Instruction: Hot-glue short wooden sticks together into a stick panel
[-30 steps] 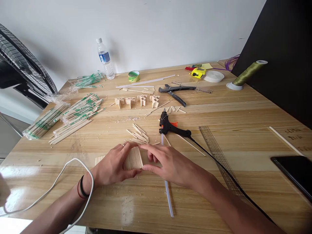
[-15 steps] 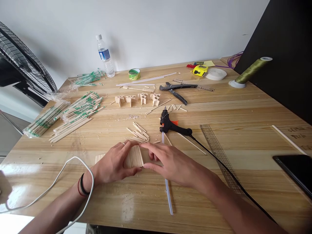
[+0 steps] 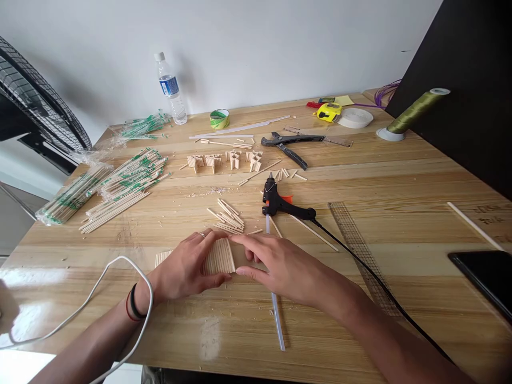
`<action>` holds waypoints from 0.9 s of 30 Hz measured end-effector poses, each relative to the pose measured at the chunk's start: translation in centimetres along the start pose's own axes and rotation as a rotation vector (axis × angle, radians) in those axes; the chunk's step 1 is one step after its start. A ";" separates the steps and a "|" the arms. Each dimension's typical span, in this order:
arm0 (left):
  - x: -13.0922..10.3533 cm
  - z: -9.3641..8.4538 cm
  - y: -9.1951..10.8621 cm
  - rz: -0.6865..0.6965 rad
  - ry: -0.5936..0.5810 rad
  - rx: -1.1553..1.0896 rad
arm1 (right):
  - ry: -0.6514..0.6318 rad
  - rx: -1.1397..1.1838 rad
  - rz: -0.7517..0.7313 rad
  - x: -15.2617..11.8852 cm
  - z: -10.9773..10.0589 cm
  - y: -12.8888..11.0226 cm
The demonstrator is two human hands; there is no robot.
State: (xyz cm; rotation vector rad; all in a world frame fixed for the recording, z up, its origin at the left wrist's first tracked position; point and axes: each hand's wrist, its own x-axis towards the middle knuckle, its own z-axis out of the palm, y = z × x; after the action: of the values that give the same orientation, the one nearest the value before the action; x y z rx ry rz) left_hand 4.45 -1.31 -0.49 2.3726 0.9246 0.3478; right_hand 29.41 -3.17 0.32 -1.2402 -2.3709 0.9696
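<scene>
A flat panel of wooden sticks (image 3: 218,257) laid side by side rests on the table, its middle covered by my left hand (image 3: 188,264). That hand grips it across the width, thumb along the near edge and fingers at the far edge. At the panel's right end, my right hand (image 3: 272,261) has its index fingertip by the far corner and its thumb by the near corner, pinching the end stick lengthwise. Loose cut sticks (image 3: 229,217) lie just beyond my hands. A black glue gun (image 3: 276,201) lies past my right hand, with a clear glue stick (image 3: 277,322) trailing from it.
Small stick assemblies (image 3: 213,161) stand in a row behind a cutter (image 3: 292,141). Bundles of wrapped sticks (image 3: 132,173) lie left, near a water bottle (image 3: 172,90). A clear ruler (image 3: 356,245), a power cord (image 3: 372,274) and a phone (image 3: 484,282) are right. A white cable (image 3: 100,280) crosses my left forearm.
Both hands keep nearly the same hold on the stick panel. The whole view has shifted very slightly; no object has visibly moved on the table.
</scene>
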 end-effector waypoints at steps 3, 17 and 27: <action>0.0 0.0 0.0 0.000 -0.001 0.000 | -0.001 -0.010 0.000 0.1 -0.1 0.0; -0.1 0.0 0.0 -0.001 0.005 -0.006 | 0.001 -0.029 0.022 0.1 -0.1 -0.1; -0.1 0.0 0.0 0.007 0.008 -0.006 | 0.021 -0.025 0.015 0.2 0.1 0.1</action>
State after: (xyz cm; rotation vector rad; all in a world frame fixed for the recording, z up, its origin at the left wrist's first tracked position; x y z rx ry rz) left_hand 4.38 -1.37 -0.55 2.3714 0.9176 0.3628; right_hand 29.33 -3.02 0.21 -1.2726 -2.3677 0.9296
